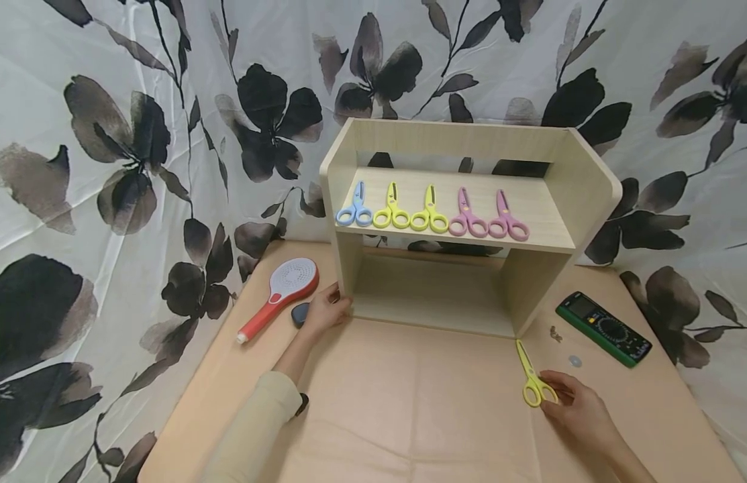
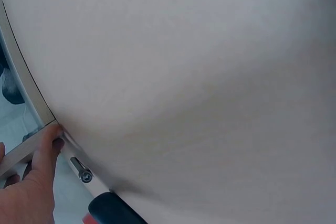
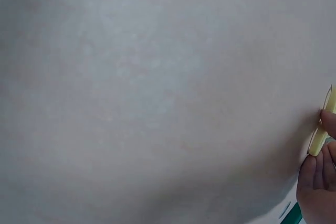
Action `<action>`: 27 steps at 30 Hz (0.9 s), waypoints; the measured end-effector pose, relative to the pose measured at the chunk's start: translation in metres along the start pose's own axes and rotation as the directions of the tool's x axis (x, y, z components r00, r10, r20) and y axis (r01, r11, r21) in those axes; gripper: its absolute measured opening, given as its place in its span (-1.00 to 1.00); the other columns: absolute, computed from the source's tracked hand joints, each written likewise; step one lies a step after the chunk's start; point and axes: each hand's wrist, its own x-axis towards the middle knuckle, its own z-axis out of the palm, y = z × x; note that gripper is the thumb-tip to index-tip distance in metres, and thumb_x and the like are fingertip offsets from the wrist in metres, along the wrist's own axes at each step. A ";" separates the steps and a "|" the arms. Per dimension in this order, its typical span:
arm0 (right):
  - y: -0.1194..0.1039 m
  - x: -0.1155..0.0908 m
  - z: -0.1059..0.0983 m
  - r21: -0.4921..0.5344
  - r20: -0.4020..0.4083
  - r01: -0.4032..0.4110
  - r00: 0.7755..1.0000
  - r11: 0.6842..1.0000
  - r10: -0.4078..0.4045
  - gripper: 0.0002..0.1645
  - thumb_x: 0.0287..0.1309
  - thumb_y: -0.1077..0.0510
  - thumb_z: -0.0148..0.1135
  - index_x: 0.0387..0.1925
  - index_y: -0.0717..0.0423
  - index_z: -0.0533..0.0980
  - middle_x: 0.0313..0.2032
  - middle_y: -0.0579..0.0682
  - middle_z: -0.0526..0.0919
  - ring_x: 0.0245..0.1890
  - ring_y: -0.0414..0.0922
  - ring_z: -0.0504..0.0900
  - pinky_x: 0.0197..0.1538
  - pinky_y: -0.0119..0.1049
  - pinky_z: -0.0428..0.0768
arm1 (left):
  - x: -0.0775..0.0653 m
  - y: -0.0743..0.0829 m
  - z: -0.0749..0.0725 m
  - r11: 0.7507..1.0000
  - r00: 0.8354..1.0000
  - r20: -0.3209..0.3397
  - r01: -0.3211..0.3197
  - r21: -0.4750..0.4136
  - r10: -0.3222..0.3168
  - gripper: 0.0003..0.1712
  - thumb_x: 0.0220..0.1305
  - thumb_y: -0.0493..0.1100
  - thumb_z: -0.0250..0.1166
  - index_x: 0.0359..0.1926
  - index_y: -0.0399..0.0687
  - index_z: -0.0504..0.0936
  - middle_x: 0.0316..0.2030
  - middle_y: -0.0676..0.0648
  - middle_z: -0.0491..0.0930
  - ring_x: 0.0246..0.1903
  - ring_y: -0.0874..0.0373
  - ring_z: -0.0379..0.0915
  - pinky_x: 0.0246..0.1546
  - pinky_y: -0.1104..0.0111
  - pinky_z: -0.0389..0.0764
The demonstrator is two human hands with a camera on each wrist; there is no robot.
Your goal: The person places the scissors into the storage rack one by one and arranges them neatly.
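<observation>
a yellow pair of scissors [image 1: 532,377] was seen lying flat on the tan table [image 1: 409,402], just in front of the right foot of the wooden shelf unit [image 1: 581,194], blades pointed toward the shelf. its handle loops were pinched by the fingers of the right hand [image 1: 581,409]; in the right wrist view the yellow handle [image 3: 320,137] was held between fingertips at the frame edge. the left hand [image 1: 326,312] was laid against the lower left upright of the shelf unit, fingers bent round its edge as if to steady it; the same contact was seen in the left wrist view, the finger [image 2: 44,150] lying on the panel edge. the step in hand was judged to be the taking up of the loose scissors, the pair not yet lifted from the table. the next move was judged to call for a firm pinch on the loops, a lift clear of the table, and care that the row on the shelf not be knocked. counts were taken: five pairs of scissors on the shelf board, namely one blue [image 1: 355,206], two yellow-green [image 1: 391,209] [image 1: 429,211] and two pink [image 1: 466,216] [image 1: 507,218], all laid handles forward; one loose yellow pair on the table, six in all. also noted: one red and white handled brush-like tool [image 1: 281,295], one dark small object [image 1: 300,314] beside the left hand, one green multimeter [image 1: 603,329], and two small bits [image 1: 556,333] [image 1: 575,361] near it, too small to be told.
</observation>
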 end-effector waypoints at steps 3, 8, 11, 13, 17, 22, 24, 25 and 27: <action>-0.001 0.001 0.000 -0.026 -0.022 0.002 1.000 1.000 -0.002 -0.26 0.16 0.34 0.43 0.36 0.37 0.39 0.31 0.46 0.47 0.30 0.37 0.49 0.20 -0.07 0.66 | -0.001 -0.001 0.000 1.000 1.000 0.000 0.006 -0.002 -0.006 -0.35 0.41 -0.22 0.27 0.50 -0.07 0.42 0.32 -0.34 0.55 -0.17 -0.03 0.66 -0.20 0.16 0.77; -0.004 -0.001 -0.001 -0.046 -0.058 0.025 0.998 0.999 -0.027 -0.31 0.14 0.32 0.45 0.30 0.37 0.46 0.22 0.42 0.56 0.21 0.32 0.57 0.13 -0.08 0.71 | -0.001 0.000 0.001 1.000 1.000 -0.009 0.018 -0.001 -0.018 -0.35 0.40 -0.25 0.25 0.49 -0.03 0.43 0.31 -0.31 0.57 -0.02 -0.07 0.65 -0.13 0.13 0.78; -0.006 -0.002 0.000 -0.056 -0.069 0.024 0.997 0.998 -0.028 -0.32 0.12 0.31 0.46 0.28 0.36 0.48 0.18 0.40 0.60 0.17 0.29 0.59 0.11 -0.06 0.72 | -0.001 -0.001 0.001 1.000 1.000 -0.010 0.024 0.001 -0.024 -0.35 0.40 -0.25 0.24 0.50 -0.03 0.43 0.31 -0.30 0.57 0.03 -0.06 0.64 -0.08 0.09 0.78; -0.007 -0.002 0.000 -0.059 -0.072 0.014 0.997 0.998 -0.018 -0.32 0.12 0.29 0.47 0.28 0.37 0.48 0.18 0.41 0.59 0.18 0.31 0.59 0.11 -0.04 0.72 | -0.001 -0.001 0.002 1.000 1.000 -0.009 0.026 0.001 -0.026 -0.34 0.40 -0.25 0.24 0.50 -0.01 0.43 0.32 -0.29 0.56 0.05 -0.06 0.64 -0.05 0.07 0.78; -0.010 -0.003 0.000 -0.063 -0.088 -0.008 0.996 0.998 0.002 -0.31 0.10 0.26 0.46 0.27 0.36 0.48 0.17 0.44 0.60 0.15 0.33 0.63 0.03 -0.05 0.76 | -0.001 0.000 0.002 1.000 1.000 -0.004 0.018 0.003 -0.018 -0.34 0.41 -0.24 0.25 0.51 -0.01 0.42 0.33 -0.29 0.56 0.06 -0.11 0.63 -0.03 0.03 0.78; -0.012 -0.003 -0.001 -0.069 -0.118 -0.001 0.993 0.998 -0.007 -0.32 0.08 0.23 0.47 0.24 0.34 0.51 0.14 0.43 0.63 0.11 0.31 0.67 0.01 0.00 0.76 | -0.001 -0.001 0.003 1.000 1.000 -0.002 0.011 -0.002 -0.011 -0.34 0.40 -0.24 0.25 0.50 -0.04 0.42 0.33 -0.33 0.55 0.06 -0.18 0.62 -0.02 -0.02 0.77; -0.011 -0.003 -0.001 -0.070 -0.121 -0.003 0.993 0.998 -0.006 -0.32 0.08 0.21 0.48 0.24 0.32 0.51 0.15 0.42 0.63 0.13 0.31 0.66 0.05 0.04 0.74 | -0.001 0.000 0.003 1.000 1.000 0.002 0.011 -0.004 -0.011 -0.34 0.41 -0.26 0.24 0.51 -0.07 0.41 0.34 -0.35 0.53 0.06 -0.19 0.61 -0.01 -0.06 0.76; -0.011 -0.003 0.000 -0.068 -0.121 -0.006 0.993 0.998 -0.003 -0.31 0.08 0.20 0.49 0.25 0.32 0.51 0.16 0.42 0.63 0.14 0.31 0.65 0.07 0.07 0.72 | -0.001 0.001 0.002 1.000 1.000 0.005 0.012 -0.008 -0.012 -0.34 0.41 -0.26 0.23 0.51 -0.08 0.40 0.34 -0.36 0.52 0.06 -0.20 0.61 0.00 -0.08 0.75; -0.011 -0.003 0.000 -0.060 -0.118 -0.015 0.993 0.998 0.008 -0.30 0.09 0.18 0.49 0.26 0.32 0.50 0.18 0.43 0.61 0.16 0.33 0.63 0.11 0.11 0.70 | -0.003 0.006 0.002 1.000 1.000 0.013 0.013 -0.014 -0.012 -0.34 0.42 -0.28 0.23 0.51 -0.13 0.39 0.34 -0.39 0.51 0.01 -0.18 0.62 0.01 -0.11 0.74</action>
